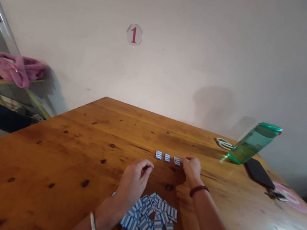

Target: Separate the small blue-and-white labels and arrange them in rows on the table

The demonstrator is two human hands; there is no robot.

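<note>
Three small blue-and-white striped cards [167, 158] lie in a short row on the wooden table [83, 158]. At the right end of that row, the fingertips of my right hand [191, 168] are closed together against the edge of the last card [177, 161]. Whether they grip it is hard to see. My left hand [133, 181] hovers left of and nearer than the row, thumb and forefinger drawn into a pinch; anything between them is hidden. Below it spreads a loose, overlapping pile of the same cards [157, 226], partly covered by my left hand and wrist.
A tilted green bottle [253, 144] is at the back right, beside a white coiled cable [224, 143] and a black phone [259, 173]. Keys [276, 195] rest on a pink round mat [293, 199]. A pink cloth [20, 69] lies on another table at left.
</note>
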